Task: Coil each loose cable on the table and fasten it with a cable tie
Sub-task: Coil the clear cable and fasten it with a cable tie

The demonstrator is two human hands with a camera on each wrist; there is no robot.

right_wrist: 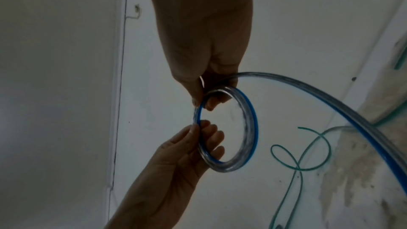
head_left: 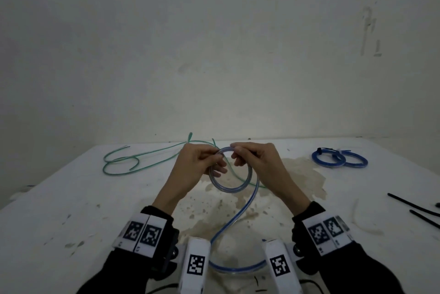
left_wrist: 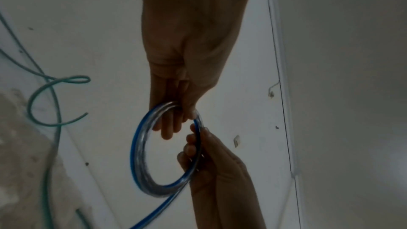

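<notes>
Pinching the blue cable [head_left: 230, 175] coil — left hand [head_left: 198, 161], right hand [head_left: 257, 159] — above the table [head_left: 71, 198].

left hand [left_wrist: 187, 69] pinches blue coil [left_wrist: 141, 145] | right hand [left_wrist: 211, 163] grips it (tail trails) | green cable [left_wrist: 44, 93] on table [left_wrist: 110, 41]

- The white desk [head_left: 71, 217] has a brownish stained patch across its middle and small dark specks.
- A thin loose green cable [head_left: 123, 162] lies in open loops on the far left part.
- Two coiled blue cables [head_left: 339, 160] lie touching at the far right.
- Black cable ties [head_left: 414, 208] lie at the right edge.
- The clear blue-striped cable's free length [head_left: 235, 268] curves over the near edge.
</notes>
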